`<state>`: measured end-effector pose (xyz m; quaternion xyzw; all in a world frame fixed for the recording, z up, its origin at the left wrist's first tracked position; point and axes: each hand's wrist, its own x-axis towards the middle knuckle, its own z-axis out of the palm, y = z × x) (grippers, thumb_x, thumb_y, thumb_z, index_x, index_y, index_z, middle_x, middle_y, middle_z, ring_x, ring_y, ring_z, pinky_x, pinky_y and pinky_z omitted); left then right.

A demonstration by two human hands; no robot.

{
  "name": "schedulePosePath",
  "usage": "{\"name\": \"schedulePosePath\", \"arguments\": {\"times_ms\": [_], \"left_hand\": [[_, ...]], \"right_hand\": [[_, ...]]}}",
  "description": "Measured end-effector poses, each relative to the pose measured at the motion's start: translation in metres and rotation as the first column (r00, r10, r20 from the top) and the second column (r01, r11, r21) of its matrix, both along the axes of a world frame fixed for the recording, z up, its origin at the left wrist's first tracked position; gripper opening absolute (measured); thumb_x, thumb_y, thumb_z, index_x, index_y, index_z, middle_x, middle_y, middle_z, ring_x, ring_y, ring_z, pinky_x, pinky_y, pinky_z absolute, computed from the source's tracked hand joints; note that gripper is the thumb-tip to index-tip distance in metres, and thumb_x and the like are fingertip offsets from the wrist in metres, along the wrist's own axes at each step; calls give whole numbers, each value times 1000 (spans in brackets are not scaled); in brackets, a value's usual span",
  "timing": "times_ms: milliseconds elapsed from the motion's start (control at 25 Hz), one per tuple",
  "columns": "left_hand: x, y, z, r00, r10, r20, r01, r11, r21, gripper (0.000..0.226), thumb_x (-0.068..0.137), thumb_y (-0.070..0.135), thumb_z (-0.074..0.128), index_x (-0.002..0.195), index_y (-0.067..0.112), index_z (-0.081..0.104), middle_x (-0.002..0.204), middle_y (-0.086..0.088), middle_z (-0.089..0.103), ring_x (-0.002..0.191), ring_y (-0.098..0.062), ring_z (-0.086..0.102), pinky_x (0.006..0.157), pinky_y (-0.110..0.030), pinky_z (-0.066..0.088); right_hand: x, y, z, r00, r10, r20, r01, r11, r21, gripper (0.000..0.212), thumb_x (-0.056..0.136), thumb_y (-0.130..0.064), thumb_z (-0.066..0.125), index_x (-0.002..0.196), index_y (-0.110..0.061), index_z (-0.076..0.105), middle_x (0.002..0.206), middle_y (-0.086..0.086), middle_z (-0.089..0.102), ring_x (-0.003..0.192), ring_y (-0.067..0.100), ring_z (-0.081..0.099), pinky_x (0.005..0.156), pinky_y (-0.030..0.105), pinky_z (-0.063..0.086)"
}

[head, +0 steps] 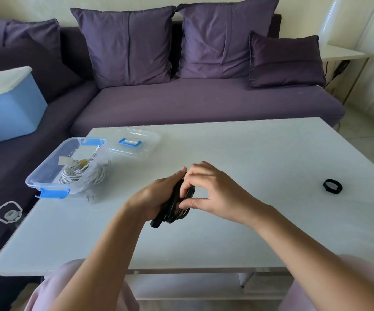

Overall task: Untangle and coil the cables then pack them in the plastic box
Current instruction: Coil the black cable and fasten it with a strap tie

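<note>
A coiled black cable (173, 206) stands on edge over the middle of the white table (260, 153), held between both hands. My left hand (157, 196) grips the coil from the left, and a black plug end sticks out below it. My right hand (213, 190) pinches the coil's right side with thumb and fingers. A clear plastic box (47, 167) with blue clips sits at the table's left edge and holds a coiled white cable (80, 173), whose plug hangs over the box's front onto the table.
The box's clear lid (136, 142) with a blue handle lies just behind the box. A small black ring (332, 186) lies on the table at the right. A purple sofa with cushions runs behind the table, with a blue bin (6, 108) on its left part.
</note>
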<state>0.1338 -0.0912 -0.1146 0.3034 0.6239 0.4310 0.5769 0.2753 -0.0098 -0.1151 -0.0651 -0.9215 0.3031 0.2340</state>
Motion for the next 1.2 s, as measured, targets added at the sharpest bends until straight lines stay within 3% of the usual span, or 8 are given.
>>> {"name": "schedulePosePath", "arguments": {"times_ms": [120, 320, 480, 560, 840, 960, 1080, 1200], "left_hand": [[-3, -1, 2, 999, -32, -15, 32, 999, 14, 59, 99, 50, 33, 62, 8, 54, 56, -9, 48, 49, -20, 47, 47, -23, 42], [-1, -3, 4, 997, -77, -25, 78, 995, 64, 70, 98, 54, 24, 52, 7, 49, 39, -7, 42, 40, -21, 48, 44, -24, 41], [11, -1, 4, 996, -65, 64, 61, 996, 59, 76, 93, 61, 22, 43, 9, 46, 35, -8, 41, 38, -22, 52, 43, -22, 43], [15, 0, 4, 988, -51, 143, 43, 997, 59, 80, 90, 66, 17, 40, 10, 45, 35, -8, 41, 39, -22, 54, 44, -22, 45], [14, 0, 8, 979, -42, 198, 23, 995, 95, 90, 73, 83, 1, 43, 10, 46, 34, -6, 36, 43, -24, 53, 50, -24, 49], [16, 0, 9, 983, -69, 172, 33, 978, 205, 90, 75, 82, 6, 53, 9, 54, 43, -6, 47, 51, -22, 55, 59, -24, 51], [23, 0, 5, 970, -40, -239, 125, 927, 354, 41, 86, 53, 56, 68, 15, 60, 58, 4, 58, 55, -8, 54, 55, -12, 41], [48, 7, -2, 968, 123, -218, -10, 889, 457, 11, 84, 9, 66, 74, 10, 62, 64, 3, 63, 61, -7, 60, 58, -9, 43]], "right_hand": [[-2, 0, -7, 999, -2, -36, 2, 1000, -11, 16, 85, -30, 69, 90, -16, 62, 94, -16, 39, 108, 7, 46, 90, 16, 36], [-8, -9, -12, 981, -76, -179, 57, 992, -111, 21, 91, -35, 58, 95, -19, 45, 99, -10, 41, 94, 6, 51, 84, 19, 42], [-5, -14, -2, 993, -45, -106, -33, 774, -632, 30, 91, -18, 61, 99, -12, 32, 81, 7, 57, 50, 25, 65, 47, 32, 51], [-5, -11, 1, 998, -53, -15, 27, 708, -705, 32, 89, -21, 63, 99, -11, 34, 61, 1, 61, 47, 27, 63, 43, 28, 48], [-15, -9, 0, 996, -93, -4, 45, 521, -852, 37, 87, -27, 64, 94, 0, 41, 51, -4, 55, 46, 22, 64, 39, 24, 45], [-17, -5, 1, 965, -259, -50, 104, 550, -829, 34, 91, -24, 62, 89, 3, 42, 48, -1, 50, 37, 21, 57, 38, 23, 41], [-10, 7, -2, 875, -476, -91, 241, 591, -770, 36, 89, -30, 62, 81, 1, 45, 52, 1, 48, 42, 20, 51, 47, 28, 44], [3, 19, -8, 772, -633, -56, 319, 462, -828, 36, 87, -36, 61, 69, -10, 43, 56, 3, 42, 46, 21, 42, 50, 28, 41]]}}
